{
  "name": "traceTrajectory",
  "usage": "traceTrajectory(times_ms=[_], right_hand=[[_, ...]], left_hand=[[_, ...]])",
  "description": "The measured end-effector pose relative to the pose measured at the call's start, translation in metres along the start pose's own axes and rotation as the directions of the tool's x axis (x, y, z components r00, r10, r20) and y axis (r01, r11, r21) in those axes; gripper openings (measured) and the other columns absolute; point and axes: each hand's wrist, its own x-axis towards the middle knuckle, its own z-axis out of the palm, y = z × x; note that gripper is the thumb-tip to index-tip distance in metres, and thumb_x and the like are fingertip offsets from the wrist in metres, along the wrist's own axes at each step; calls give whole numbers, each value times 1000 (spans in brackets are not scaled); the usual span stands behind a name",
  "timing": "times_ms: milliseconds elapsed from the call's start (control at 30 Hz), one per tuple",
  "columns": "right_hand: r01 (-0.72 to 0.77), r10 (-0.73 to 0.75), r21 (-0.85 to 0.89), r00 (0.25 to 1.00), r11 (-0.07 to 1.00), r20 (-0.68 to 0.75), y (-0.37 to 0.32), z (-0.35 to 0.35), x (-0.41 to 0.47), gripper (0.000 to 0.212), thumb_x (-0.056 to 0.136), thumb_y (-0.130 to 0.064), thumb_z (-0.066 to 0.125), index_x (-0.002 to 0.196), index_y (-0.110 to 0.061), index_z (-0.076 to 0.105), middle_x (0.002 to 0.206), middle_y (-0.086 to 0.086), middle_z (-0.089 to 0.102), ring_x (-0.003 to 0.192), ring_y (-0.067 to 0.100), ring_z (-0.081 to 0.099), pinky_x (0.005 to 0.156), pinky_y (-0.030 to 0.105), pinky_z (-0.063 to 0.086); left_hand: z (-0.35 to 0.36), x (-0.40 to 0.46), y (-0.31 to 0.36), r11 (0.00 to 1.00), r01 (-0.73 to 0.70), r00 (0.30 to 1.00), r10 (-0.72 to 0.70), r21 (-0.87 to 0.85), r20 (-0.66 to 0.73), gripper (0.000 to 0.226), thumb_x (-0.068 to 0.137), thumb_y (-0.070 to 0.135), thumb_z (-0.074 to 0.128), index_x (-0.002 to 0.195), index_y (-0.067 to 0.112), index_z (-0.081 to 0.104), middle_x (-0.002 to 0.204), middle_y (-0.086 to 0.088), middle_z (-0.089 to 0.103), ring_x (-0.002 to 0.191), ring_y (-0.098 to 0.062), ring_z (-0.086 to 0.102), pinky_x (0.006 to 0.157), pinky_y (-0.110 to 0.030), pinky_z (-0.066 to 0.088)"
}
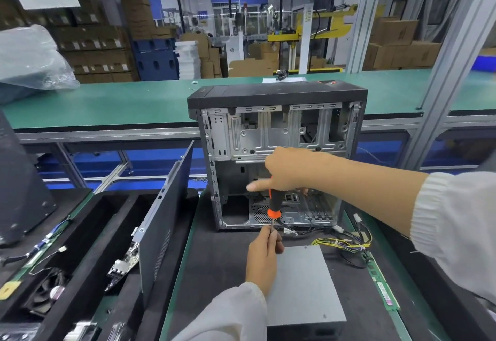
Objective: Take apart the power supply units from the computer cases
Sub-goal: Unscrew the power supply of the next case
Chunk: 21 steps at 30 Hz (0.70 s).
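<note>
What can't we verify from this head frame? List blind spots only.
- Screwdriver tip, head view: hidden inside the left hand, which pinches the shaft.
- Right hand fingers: curled behind the handle, so the grip is unclear.
- Power supply unit near end: covered by the left sleeve, its screws unseen.
- Computer case lower interior: partly blocked by the right hand.
- RAM stick label: too small to read.

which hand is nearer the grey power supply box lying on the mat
Left. The left hand hovers over the power supply box, its fingers pinching the screwdriver shaft. The right hand holds the handle higher up.
</note>
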Motion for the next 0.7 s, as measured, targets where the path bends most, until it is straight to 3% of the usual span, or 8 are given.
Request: traceTrajectory(times_ms=[133, 300, 400, 467, 533, 567, 633, 700], right_hand=[[26, -28, -128, 999, 991, -16, -8, 8, 6, 58, 98, -57, 29, 67, -10, 40, 67, 2, 42, 60, 20, 46, 56, 32, 36], [218, -211, -52, 972, 975, 107, -7, 2, 4, 20, 97, -26, 52, 110, -13, 58, 98, 3, 55, 87, 21, 50, 69, 32, 39], [274, -266, -3, 937, 962, 226, -9, -9, 3, 38, 88, -8, 61, 124, -20, 59, 113, 0, 52, 98, 22, 54, 78, 34, 49], [226, -226, 33, 932, 974, 283, -9, -12, 3, 50, 86, -26, 69, 133, -22, 51, 119, -1, 51, 104, 24, 56, 88, 38, 52], [90, -111, 94, 960, 991, 256, -10, -14, 1, 61, 82, -59, 63, 122, -14, 55, 110, 3, 59, 91, 25, 66, 80, 40, 56], [6, -33, 120, 975, 993, 222, -12, -14, -1, 67, 82, -69, 54, 104, -5, 58, 94, 8, 63, 73, 25, 68, 67, 38, 57], [-99, 91, 44, 983, 994, 161, -16, -14, -1, 72, 89, -70, 34, 70, -3, 49, 64, 9, 53, 46, 19, 55, 49, 30, 46], [-87, 96, -63, 982, 994, 162, -20, -10, 0, 64, 97, -59, 28, 65, -6, 43, 58, 6, 47, 44, 16, 49, 49, 29, 41]], left_hand=[[0, -1, 2, 1000, 9, 1000, -9, -8, -3, 29, 104, 13, 38, 78, 17, 50, 66, 4, 57, 64, -4, 50, 70, -16, 46], [-1, -1, 5, 1000, 3, 1000, -4, -21, -23, 28, 104, 15, 39, 79, 14, 52, 66, 3, 58, 62, -3, 51, 68, -14, 46], [-1, -2, 8, 999, -7, 1000, 7, -35, -13, 29, 104, 13, 39, 79, 13, 52, 66, 1, 57, 62, -4, 50, 68, -14, 46], [-1, -3, 9, 999, -18, 1000, 18, -41, -10, 29, 103, 10, 39, 77, 13, 52, 66, -1, 55, 62, -6, 49, 67, -14, 45], [-1, -3, 10, 999, -20, 1000, 20, -45, -5, 29, 103, 10, 40, 77, 12, 52, 66, -2, 54, 63, -7, 48, 68, -16, 44], [-1, -3, 10, 999, -15, 1000, 15, -46, -1, 29, 103, 10, 40, 77, 12, 52, 67, -2, 54, 64, -8, 48, 68, -18, 45], [-1, -3, 10, 999, -4, 1000, 4, -45, 4, 28, 103, 11, 40, 78, 13, 52, 68, -1, 54, 64, -8, 49, 69, -19, 46], [-1, -3, 9, 999, -1, 1000, 1, -47, 4, 28, 103, 11, 40, 78, 13, 53, 68, -1, 54, 64, -8, 49, 69, -19, 46]])
